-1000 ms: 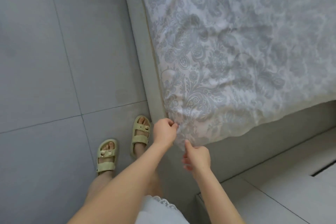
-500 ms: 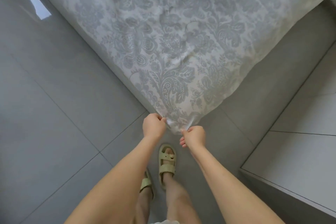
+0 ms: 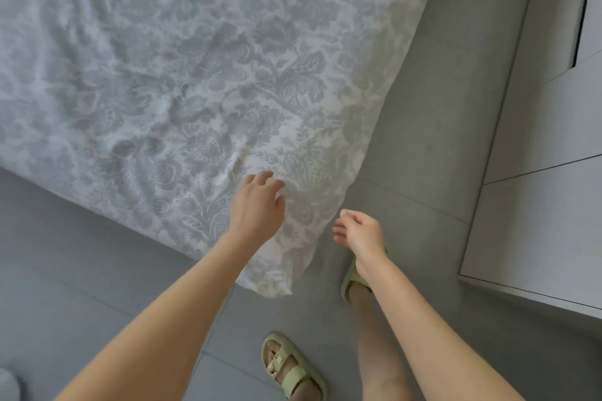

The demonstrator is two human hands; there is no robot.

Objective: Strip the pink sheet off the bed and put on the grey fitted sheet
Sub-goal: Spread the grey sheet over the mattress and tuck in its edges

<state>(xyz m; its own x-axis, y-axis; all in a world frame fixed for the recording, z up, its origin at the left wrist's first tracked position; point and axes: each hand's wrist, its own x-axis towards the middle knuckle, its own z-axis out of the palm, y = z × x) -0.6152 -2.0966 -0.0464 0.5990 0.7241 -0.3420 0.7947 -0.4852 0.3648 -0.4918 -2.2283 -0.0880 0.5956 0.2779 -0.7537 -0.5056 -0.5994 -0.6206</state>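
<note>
The white bed sheet with grey flowers (image 3: 195, 75) lies spread over the bed, and its corner hangs down toward the grey tiled floor (image 3: 97, 270). The left hand (image 3: 257, 205) is above the sheet near that corner, fingers loose and apart, holding nothing. I cannot tell if the fingertips touch the cloth. The right hand (image 3: 361, 234) is just beside the corner, off the sheet, softly curled and empty. Two pale green sandals (image 3: 290, 365) stand on the floor. A white cupboard (image 3: 537, 205) is on the right.
</note>
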